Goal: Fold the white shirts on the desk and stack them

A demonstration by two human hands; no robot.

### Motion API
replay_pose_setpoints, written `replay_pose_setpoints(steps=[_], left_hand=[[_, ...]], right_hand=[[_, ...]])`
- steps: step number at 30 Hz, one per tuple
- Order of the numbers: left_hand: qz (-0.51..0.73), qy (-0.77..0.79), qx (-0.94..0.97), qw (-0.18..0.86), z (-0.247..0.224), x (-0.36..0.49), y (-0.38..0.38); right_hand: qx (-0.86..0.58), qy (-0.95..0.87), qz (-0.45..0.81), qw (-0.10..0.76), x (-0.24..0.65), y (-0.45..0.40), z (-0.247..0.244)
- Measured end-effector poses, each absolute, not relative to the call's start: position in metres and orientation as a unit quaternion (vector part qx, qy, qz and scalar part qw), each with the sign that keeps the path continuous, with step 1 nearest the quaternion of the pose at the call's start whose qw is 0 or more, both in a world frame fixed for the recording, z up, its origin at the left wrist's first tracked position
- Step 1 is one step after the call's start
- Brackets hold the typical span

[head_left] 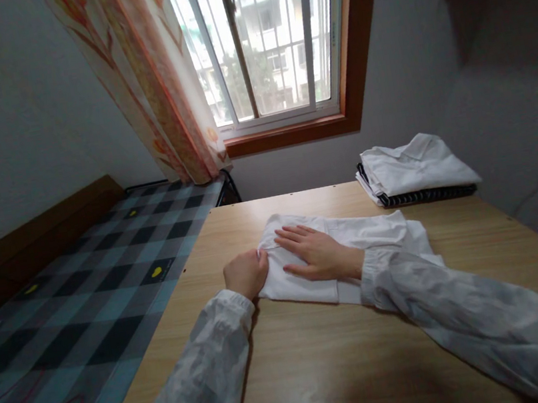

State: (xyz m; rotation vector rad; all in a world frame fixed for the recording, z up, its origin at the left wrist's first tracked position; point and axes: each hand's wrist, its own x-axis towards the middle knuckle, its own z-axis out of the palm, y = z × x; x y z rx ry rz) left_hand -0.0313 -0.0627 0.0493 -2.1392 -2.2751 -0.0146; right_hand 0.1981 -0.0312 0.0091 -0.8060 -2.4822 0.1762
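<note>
A white shirt (302,285), partly folded, lies on the light wooden table (294,366). My left hand (247,273) is closed at the shirt's left edge, with a bit of the white fabric pinched in the fingers. Flat on top of the folded part rests my right hand (314,252), its fingers stretched toward the left. The shirt's far right end spreads out past my right wrist, and my right sleeve covers some of its near edge.
A stack of folded clothes (415,166), white on top with a dark striped piece below, sits at the table's back right. A bed with a checked cover (108,273) adjoins the left side. Behind are a window (271,46) and a flowered curtain (154,77).
</note>
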Motion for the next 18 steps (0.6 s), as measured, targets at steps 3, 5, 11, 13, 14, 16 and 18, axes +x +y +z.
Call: replay_pose_setpoints(steps=[3,5,11,13,14,16,18], left_hand=[[-0.001,-0.73,-0.683,0.019,0.049,-0.03,-0.064],[0.003,-0.732,-0.681,0.022,0.049,-0.03,-0.064],[-0.006,-0.726,-0.687,0.012,0.047,-0.036,-0.061],[-0.014,-0.726,-0.687,0.003,0.047,-0.038,-0.06],[-0.018,-0.727,-0.687,-0.001,0.047,-0.038,-0.06],[-0.024,-0.729,-0.684,-0.002,0.048,-0.04,-0.06],[-0.028,-0.735,-0.677,0.004,0.05,-0.042,-0.059]], right_hand=[[-0.351,-0.91,0.092,0.2,0.22,-0.032,-0.009],[-0.389,-0.898,0.098,0.18,0.235,-0.022,-0.014],[-0.432,-0.884,0.108,0.139,0.258,-0.001,-0.009],[-0.441,-0.882,0.113,0.126,0.258,-0.003,-0.006],[-0.444,-0.88,0.114,0.124,0.259,-0.006,-0.006],[-0.445,-0.878,0.111,0.137,0.265,-0.016,-0.007],[-0.44,-0.878,0.1,0.158,0.279,-0.028,-0.01]])
